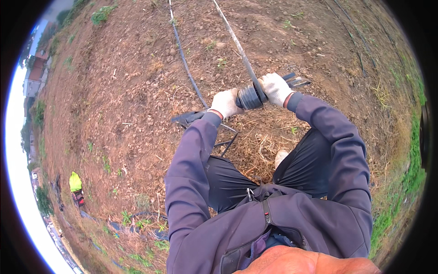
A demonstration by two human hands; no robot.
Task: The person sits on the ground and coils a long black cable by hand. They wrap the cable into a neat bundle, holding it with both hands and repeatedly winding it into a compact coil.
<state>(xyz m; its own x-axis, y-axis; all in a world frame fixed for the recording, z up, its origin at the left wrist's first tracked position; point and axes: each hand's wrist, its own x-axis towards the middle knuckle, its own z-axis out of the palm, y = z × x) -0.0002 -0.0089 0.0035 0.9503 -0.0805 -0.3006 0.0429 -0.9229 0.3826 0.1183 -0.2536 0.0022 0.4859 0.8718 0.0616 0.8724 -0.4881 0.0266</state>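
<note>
A roll of dark flat hose or tape is wound tightly between my two gloved hands. My left hand, in a white work glove, grips the roll's left side. On its other side my right hand, gloved alike, is closed at the roll's right end; what its fingers hold is partly hidden. A long strip runs from the roll up across the soil to the top edge. Dark flat ends stick out beyond my right hand, and more dark material lies beyond my left wrist.
Another dark hose curves over the dry, cloddy soil to near my left hand. Thin dark lines lie at the upper right. A person in a bright yellow top is far off at the left. Dry straw lies between my legs.
</note>
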